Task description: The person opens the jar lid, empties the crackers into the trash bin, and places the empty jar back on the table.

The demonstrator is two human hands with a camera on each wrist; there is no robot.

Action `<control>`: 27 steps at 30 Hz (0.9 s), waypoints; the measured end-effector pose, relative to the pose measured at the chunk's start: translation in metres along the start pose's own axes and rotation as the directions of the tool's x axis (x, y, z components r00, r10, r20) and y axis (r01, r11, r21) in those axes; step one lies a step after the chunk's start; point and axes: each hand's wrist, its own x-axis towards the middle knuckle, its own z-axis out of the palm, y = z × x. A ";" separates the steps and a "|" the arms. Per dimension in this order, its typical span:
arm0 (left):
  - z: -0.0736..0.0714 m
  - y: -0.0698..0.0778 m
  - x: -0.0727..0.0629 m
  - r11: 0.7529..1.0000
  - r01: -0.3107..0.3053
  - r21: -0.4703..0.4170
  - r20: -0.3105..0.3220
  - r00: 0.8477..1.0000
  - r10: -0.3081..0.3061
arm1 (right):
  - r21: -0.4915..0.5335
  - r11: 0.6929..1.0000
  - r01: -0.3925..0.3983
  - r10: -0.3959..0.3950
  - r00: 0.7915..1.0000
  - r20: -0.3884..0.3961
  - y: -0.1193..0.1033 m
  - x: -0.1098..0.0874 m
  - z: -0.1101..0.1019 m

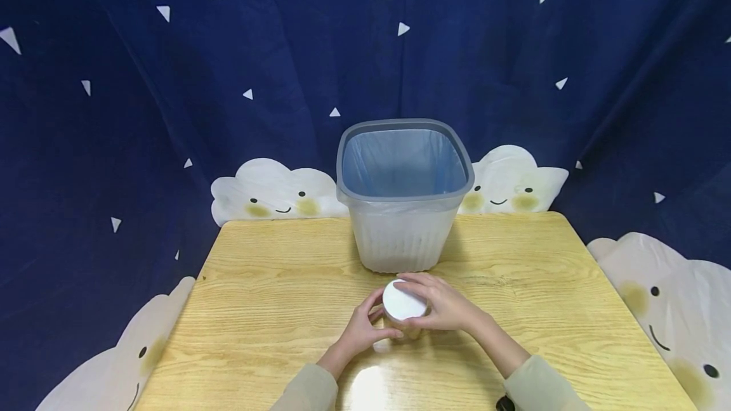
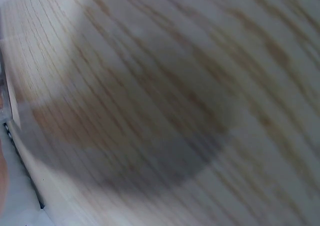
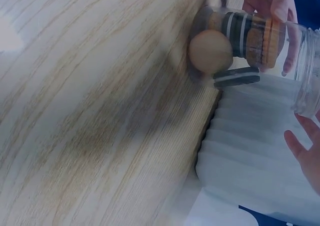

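Observation:
A clear jar (image 3: 245, 45) with a white lid (image 1: 403, 300) stands on the table in front of the bin. Through its wall show round tan biscuits and dark sandwich cookies (image 3: 237, 76) with white filling. My left hand (image 1: 365, 328) holds the jar's side, thumb at the near side and fingers round the back. From the right, my right hand (image 1: 442, 304) grips the lid by its edge, thumb near and fingers far. The jar's ridged neck sits at the right edge of the right wrist view, beside the right hand's fingertips; the lid is out of that view.
Behind the jar stands a translucent bin (image 1: 404, 233) with a grey rim and a liner. Under everything is a wood-grain table (image 1: 274, 297). A dark blue curtain (image 1: 297, 49) with white clouds hangs behind. A small black object (image 1: 505, 403) lies by the right sleeve.

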 end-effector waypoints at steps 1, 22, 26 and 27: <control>0.000 0.000 0.000 1.000 0.003 -0.001 0.000 1.000 -0.003 | 0.004 1.000 0.001 -0.001 1.000 0.006 0.000 0.000 0.000; -0.003 0.031 -0.004 0.999 0.035 -0.015 0.036 0.999 -0.034 | 0.054 0.994 0.093 -0.094 0.995 0.013 0.012 0.005 -0.001; -0.003 0.030 -0.004 0.999 0.031 -0.018 0.037 0.999 -0.031 | 0.065 0.993 0.098 -0.099 0.995 0.019 0.013 0.005 -0.001; -0.003 0.030 -0.005 0.999 0.032 -0.018 0.037 0.999 -0.031 | 0.066 0.993 0.100 -0.101 0.995 0.018 0.014 0.005 -0.001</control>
